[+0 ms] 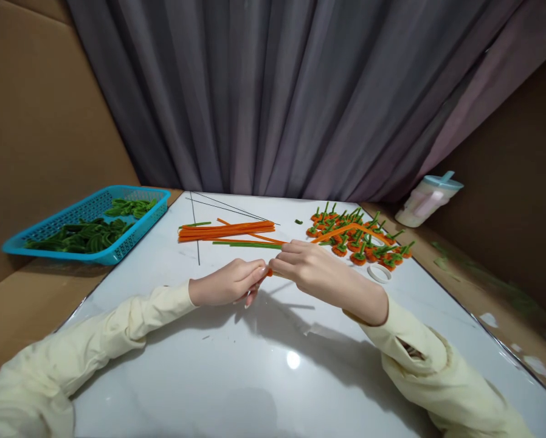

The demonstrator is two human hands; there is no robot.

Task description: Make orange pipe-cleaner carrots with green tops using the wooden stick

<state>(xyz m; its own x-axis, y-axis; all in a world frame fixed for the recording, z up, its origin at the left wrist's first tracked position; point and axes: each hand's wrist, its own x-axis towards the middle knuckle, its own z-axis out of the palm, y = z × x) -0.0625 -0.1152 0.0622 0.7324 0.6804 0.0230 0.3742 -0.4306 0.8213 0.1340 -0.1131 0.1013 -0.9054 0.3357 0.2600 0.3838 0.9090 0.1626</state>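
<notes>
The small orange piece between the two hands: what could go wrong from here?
The small orange piece shows only slightly between the left hand and right hand, so it might slip unnoticed. The bent orange strip crosses the orange-and-green pieces, so it could catch their green stems.

Camera, head-worn, one: mounted on your head, facing forward and down over the white table (186,377). Near: your sleeves (90,340) entering from the lower corners. Centre, fairly close: your left hand (230,281) and right hand (309,267). Far: grey curtain (255,91) across the top. Left margin: blue basket (138,240). Right: lidded cup (424,201).
</notes>
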